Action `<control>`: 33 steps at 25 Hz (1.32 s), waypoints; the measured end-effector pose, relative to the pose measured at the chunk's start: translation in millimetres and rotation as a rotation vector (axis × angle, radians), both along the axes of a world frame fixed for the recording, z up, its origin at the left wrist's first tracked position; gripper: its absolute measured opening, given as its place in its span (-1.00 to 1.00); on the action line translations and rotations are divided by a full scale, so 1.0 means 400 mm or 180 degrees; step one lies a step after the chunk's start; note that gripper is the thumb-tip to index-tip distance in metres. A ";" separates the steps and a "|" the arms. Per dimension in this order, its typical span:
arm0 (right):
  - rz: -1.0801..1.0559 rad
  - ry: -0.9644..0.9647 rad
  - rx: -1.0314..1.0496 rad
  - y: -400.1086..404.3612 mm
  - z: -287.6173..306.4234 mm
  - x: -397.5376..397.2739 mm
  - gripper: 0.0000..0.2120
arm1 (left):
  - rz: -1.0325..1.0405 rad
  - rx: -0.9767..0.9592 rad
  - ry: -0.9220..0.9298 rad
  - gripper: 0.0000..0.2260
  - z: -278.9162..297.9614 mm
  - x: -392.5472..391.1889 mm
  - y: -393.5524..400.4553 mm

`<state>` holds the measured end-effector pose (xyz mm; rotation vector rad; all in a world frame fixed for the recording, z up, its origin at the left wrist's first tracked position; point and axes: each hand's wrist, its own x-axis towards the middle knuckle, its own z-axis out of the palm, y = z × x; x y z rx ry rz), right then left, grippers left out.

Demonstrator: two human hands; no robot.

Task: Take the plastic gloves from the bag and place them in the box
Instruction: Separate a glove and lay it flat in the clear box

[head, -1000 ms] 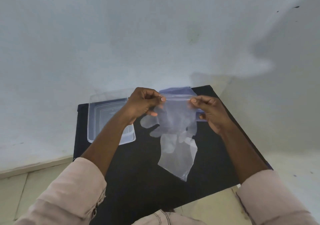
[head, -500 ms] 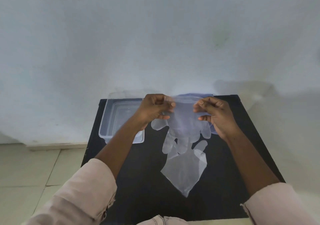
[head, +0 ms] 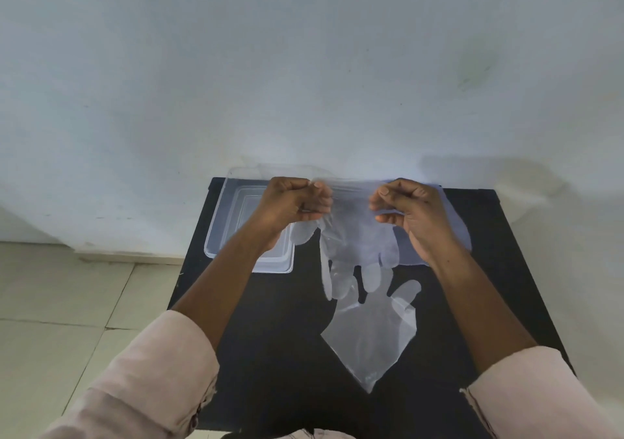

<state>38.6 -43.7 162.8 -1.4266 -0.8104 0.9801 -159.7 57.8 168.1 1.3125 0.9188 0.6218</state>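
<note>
One plastic glove (head: pixel 351 236) is held stretched by its cuff between the pinched left hand (head: pixel 297 202) and right hand (head: pixel 410 209), right of the box (head: pixel 216 236). Another glove (head: pixel 374 330) lies nearer. The box appears unfilled.

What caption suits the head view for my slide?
Both hands, left hand and right hand, hold a clear plastic glove above a black table.

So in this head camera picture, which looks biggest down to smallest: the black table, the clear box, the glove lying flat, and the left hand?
1. Black table, by far the largest.
2. Clear box and the flat glove look about alike; the arm hides part of the box, so I won't rank them.
3. Left hand, smallest, though it's held nearer the camera.
</note>
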 end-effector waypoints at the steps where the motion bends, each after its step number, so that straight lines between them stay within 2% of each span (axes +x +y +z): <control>1: 0.0024 0.0002 -0.0021 0.025 0.000 -0.016 -0.84 | 0.0022 0.0002 -0.0019 -0.76 -0.002 -0.018 0.021; 7: 0.0053 -0.0121 -0.0118 0.218 -0.006 -0.141 -0.79 | 0.0391 0.0110 -0.0005 -0.78 -0.022 -0.131 0.188; 13: -0.0086 -0.0569 -0.0280 0.479 -0.042 -0.269 -0.76 | 0.0616 -0.0233 -0.0008 -0.83 -0.043 -0.225 0.430; 16: -0.0144 -0.0657 -0.0251 0.553 -0.035 -0.286 -0.73 | 0.0641 -0.0183 -0.0051 -0.85 -0.035 -0.229 0.503; 19: -0.0209 -0.0840 -0.0020 0.585 -0.008 -0.289 -0.74 | 0.0710 0.0061 -0.0137 -0.84 -0.005 -0.223 0.544; 25: -0.0698 -0.1679 0.1067 0.591 0.048 -0.318 -0.82 | 0.0758 0.0852 -0.0731 -0.82 0.023 -0.246 0.556; 27: -0.0789 -0.2035 0.1193 0.558 0.026 -0.343 -0.82 | 0.0815 0.1143 -0.0847 -0.82 -0.006 -0.258 0.542; 30: -0.0457 -0.2300 0.0861 0.499 -0.108 -0.351 -0.78 | 0.0808 0.1401 -0.0451 -0.85 -0.131 -0.282 0.498; 33: -0.0024 -0.2564 0.0248 0.454 -0.266 -0.342 -0.75 | 0.0364 0.1393 0.0208 -0.82 -0.286 -0.319 0.457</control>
